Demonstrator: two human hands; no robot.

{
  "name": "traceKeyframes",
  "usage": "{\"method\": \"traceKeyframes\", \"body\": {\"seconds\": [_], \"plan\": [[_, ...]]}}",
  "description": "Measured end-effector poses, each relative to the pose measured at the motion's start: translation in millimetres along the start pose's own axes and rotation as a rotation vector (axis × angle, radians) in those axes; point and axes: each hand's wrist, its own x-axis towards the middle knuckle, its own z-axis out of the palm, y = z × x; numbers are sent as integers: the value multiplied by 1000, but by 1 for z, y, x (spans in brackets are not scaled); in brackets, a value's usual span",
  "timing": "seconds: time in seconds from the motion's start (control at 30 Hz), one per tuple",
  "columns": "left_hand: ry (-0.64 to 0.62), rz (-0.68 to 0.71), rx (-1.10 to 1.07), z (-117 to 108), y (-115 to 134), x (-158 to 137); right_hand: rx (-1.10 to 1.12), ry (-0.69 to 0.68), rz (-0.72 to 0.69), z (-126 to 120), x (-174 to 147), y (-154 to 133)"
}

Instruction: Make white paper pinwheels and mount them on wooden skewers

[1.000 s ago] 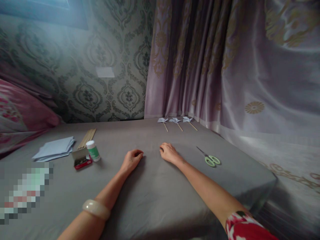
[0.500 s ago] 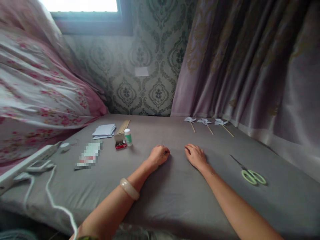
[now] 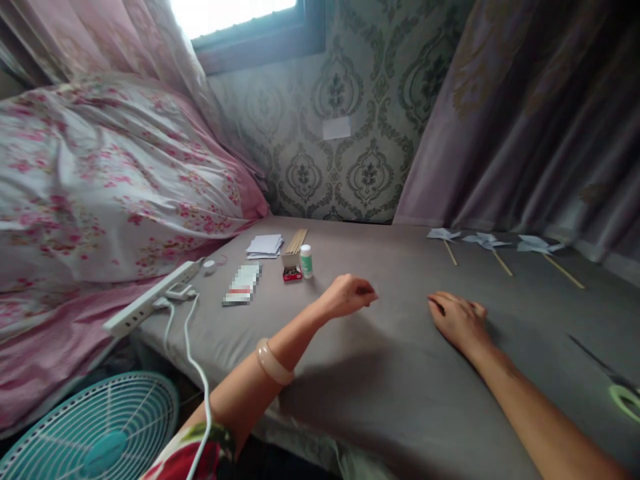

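My left hand (image 3: pixel 349 295), with a pale bangle (image 3: pixel 274 362) on the forearm, is lifted a little above the grey sheet (image 3: pixel 395 393). Its fingers are loosely bent and slightly apart, and I see nothing held. On the sheet to the right rests my right hand (image 3: pixel 459 321), fingers relaxed and a gap showing by the thumb, also without an object. Nearest the left hand are a green-and-white bottle (image 3: pixel 307 262) and a small red box (image 3: pixel 292 272) with its lid up. Scissors (image 3: pixel 623 398) with green handles lie right of my right hand, partly cut off.
Three paper pinwheels on sticks, one a pinwheel (image 3: pixel 484 241), lie at the back right. Behind the box are wooden sticks (image 3: pixel 298 241) and a paper stack (image 3: pixel 265 246). A blurred packet (image 3: pixel 243 285), power strip (image 3: pixel 153 300), white cable (image 3: pixel 200 363) and fan (image 3: pixel 105 427) are left.
My view has swung left, bringing the fan into sight. My left hand has risen off the sheet, while my right hand still rests on it.
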Motion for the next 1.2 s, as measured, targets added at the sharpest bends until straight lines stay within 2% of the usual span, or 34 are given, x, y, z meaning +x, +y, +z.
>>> {"method": "traceKeyframes", "body": {"seconds": [0.1, 0.2, 0.33, 0.43, 0.5, 0.67, 0.93, 1.2], "plan": [[112, 1, -137, -26, -1, -8, 23, 28, -50, -1, -1, 1], [371, -21, -217, -65, -15, -12, 58, 56, -68, -1, -2, 2], [711, -97, -199, -122, -62, -13, 76, 76, -68, 1, -2, 1], [850, -292, -31, -155, -105, -14, 56, 69, -80, 1, -2, 0], [859, -432, 111, -169, -130, -15, 43, 69, -85, 0, -2, -1], [766, -575, 261, -186, -169, -11, 70, 94, -103, -3, -3, -6], [557, -701, 452, -192, -202, 20, 86, 101, -172, 1, -3, -5], [453, -796, 583, -191, -225, 39, 123, 56, -184, 2, -1, -3]]}}
